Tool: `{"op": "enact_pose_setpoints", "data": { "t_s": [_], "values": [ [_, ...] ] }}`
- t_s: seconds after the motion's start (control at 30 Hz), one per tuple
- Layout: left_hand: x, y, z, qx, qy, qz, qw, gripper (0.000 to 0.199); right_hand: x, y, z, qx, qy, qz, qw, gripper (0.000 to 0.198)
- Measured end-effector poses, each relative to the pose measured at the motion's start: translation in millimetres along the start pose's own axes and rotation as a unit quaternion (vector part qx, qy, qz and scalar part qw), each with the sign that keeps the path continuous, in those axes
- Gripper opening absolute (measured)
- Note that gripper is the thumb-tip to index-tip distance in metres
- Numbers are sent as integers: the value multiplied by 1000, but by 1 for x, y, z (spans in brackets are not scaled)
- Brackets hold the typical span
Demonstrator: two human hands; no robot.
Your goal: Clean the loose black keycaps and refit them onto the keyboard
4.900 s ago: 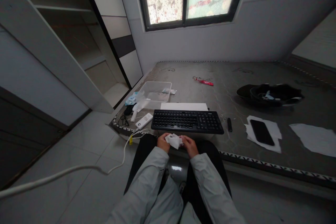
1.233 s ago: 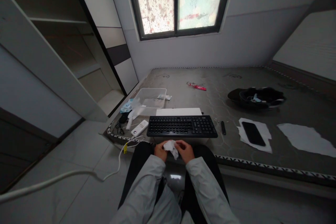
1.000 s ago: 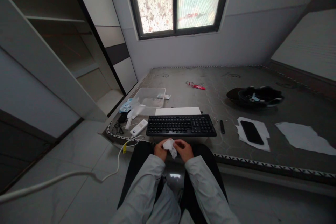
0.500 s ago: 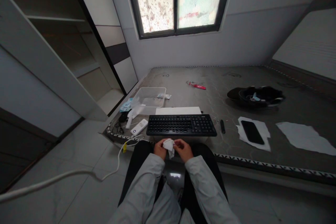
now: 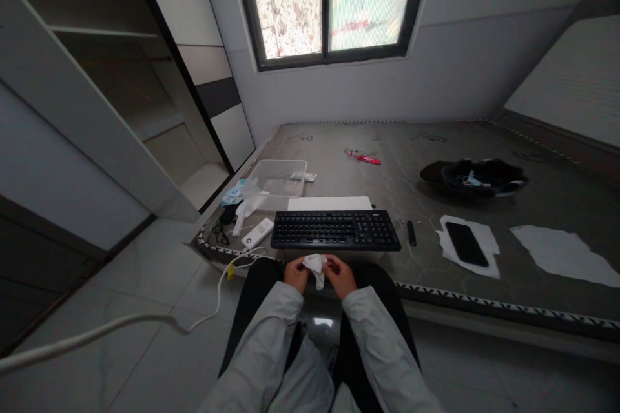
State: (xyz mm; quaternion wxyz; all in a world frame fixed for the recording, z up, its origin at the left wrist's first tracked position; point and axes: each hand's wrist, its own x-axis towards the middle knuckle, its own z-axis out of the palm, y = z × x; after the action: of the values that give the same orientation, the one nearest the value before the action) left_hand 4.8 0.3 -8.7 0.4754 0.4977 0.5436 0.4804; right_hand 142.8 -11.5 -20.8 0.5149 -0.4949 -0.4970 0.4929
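Between my two hands is a crumpled white tissue (image 5: 316, 267), held just in front of the keyboard's near edge and above my lap. My left hand (image 5: 295, 274) pinches its left side. On the opposite side, the fingers of my right hand (image 5: 341, 276) are closed on the tissue too. A black keyboard (image 5: 335, 230) lies directly beyond both hands, raised on something at the mattress edge. Behind it a flat white object (image 5: 329, 204) shows in part, the rest hidden by the keyboard.
On the mattress (image 5: 387, 142) lie a clear plastic box (image 5: 279, 195), a white power strip-like device (image 5: 257, 233), a small black stick (image 5: 411, 233), a phone (image 5: 465, 244) on white paper, another paper sheet (image 5: 562, 253), a black cap (image 5: 472, 177) and a red packet (image 5: 364, 157). A white cable (image 5: 145, 318) crosses at left.
The tissue has shifted slightly and its folds look more spread between my fingers. Both hands stay in nearly the same place.
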Motion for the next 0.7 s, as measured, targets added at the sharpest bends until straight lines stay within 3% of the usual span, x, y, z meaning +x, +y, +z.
{"op": "enact_pose_setpoints", "data": {
  "t_s": [0.2, 0.43, 0.53, 0.7],
  "values": [
    [0, -4, 3, -17, -37, -16, 999, 24, 0, 2, -1, -37, 14, 11, 999, 36],
    [-7, -10, 4, 35, -97, 39, 994, 27, 4, 14, -7, -53, 57, 27, 997, 32],
    [-7, -11, 2, 60, -81, 50, 994, 26, 4, 14, -8, -33, 27, 37, 998, 32],
    [0, -14, -3, 58, -7, 11, 998, 27, 3, 9, -4, 30, -39, 12, 999, 35]
  ]
}}
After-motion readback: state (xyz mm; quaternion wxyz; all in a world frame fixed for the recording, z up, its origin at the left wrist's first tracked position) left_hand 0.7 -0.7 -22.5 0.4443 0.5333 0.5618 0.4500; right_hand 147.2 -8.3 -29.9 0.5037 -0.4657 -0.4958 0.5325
